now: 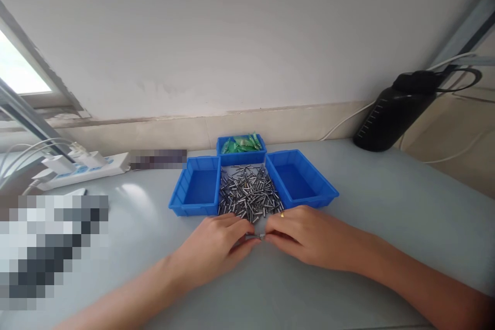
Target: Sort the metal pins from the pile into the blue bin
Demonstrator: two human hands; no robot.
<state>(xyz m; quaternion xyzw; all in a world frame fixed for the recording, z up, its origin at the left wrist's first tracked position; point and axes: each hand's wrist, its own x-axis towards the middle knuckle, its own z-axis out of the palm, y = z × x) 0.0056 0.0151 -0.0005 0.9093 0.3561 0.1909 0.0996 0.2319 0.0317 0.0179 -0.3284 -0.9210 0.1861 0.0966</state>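
A small silver metal pin [254, 236] lies level between my two hands, just in front of a pile of similar metal pins [249, 191]. The fingers of my left hand [222, 242] pinch its left part. My right hand [305, 234], with a ring on one finger, pinches its right end. Fingertips hide much of the pin, so its exact shape cannot be made out. The pile sits between a blue bin [195, 211] on the left and another blue bin [315, 200] on the right.
Behind the pile, a smaller blue bin [243, 158] holds green packets [242, 143]. A white power strip [91, 169] with plugs is at the left, near a blurred-out object [46, 247]. A large black bottle [394, 113] stands at the back right by the wall.
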